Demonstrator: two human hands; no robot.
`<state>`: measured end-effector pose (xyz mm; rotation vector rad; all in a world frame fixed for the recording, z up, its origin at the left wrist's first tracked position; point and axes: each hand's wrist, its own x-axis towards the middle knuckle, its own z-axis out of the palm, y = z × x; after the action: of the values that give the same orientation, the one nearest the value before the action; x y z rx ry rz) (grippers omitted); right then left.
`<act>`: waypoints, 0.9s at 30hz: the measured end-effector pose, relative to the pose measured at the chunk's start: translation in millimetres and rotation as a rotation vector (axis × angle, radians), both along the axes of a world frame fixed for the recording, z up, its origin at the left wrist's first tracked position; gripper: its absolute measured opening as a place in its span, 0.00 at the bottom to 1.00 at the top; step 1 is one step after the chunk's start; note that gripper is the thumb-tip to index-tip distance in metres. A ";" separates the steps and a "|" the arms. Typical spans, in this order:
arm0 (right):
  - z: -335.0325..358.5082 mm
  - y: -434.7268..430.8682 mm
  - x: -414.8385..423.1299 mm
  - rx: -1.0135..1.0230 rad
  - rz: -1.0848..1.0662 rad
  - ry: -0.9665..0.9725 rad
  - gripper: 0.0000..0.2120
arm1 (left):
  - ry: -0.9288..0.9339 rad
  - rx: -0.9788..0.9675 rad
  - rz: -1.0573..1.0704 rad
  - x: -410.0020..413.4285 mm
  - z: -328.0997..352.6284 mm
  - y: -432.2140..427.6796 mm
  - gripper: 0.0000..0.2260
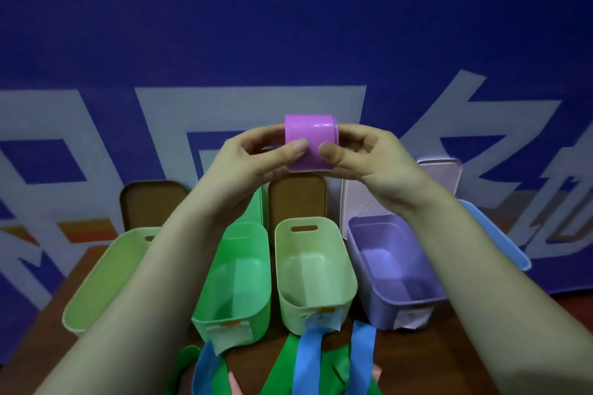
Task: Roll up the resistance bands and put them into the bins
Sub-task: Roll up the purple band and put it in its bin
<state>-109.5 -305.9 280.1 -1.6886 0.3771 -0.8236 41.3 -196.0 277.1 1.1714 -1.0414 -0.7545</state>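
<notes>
We are holding the rolled purple band (pixel 310 141) up at 12 o'clock, above the pale green bin (pixel 288 314) and lavender bin (pixel 385 314). The left hand (pixel 256 154) and right hand (pixel 362 154) are pinching it narrowly, thumbs on its near face, probably so the coil is not springing open. Its roll axis seems to be running 9 to 3 o'clock. A loose blue band (pixel 306 359) is lying on the desk (pixel 433 362) at 6 o'clock.

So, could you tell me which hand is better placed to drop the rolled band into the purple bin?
Probably the right. Both hands pinch the rolled purple band, but the right hand is nearer the purple bin, while the left hand would have to cross the pale green bin.
</notes>
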 end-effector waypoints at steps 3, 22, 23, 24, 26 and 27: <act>24.8 5.4 0.8 0.045 0.001 -0.007 0.19 | -0.001 0.023 0.005 3.1 26.3 -0.4 0.24; -0.3 -53.4 -73.7 0.238 0.042 0.286 0.19 | 0.190 0.132 -0.105 -44.7 -26.3 -69.0 0.25; -3.0 -62.8 -77.1 0.222 0.029 0.310 0.20 | 0.203 0.136 -0.112 -49.1 -30.1 -75.9 0.26; -5.8 -73.0 -80.8 0.206 0.013 0.327 0.20 | 0.209 0.150 -0.119 -52.6 -34.1 -84.8 0.26; -11.2 -92.5 -87.8 0.184 -0.015 0.345 0.18 | 0.210 0.181 -0.135 -58.6 -42.4 -105.1 0.29; -14.2 -102.0 -91.7 0.180 -0.024 0.350 0.16 | 0.216 0.199 -0.146 -61.9 -47.2 -116.7 0.30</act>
<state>-201.1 -407.9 265.9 -1.6590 0.6913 -0.4922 -20.7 -312.7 229.9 1.1608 -0.8924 -1.0956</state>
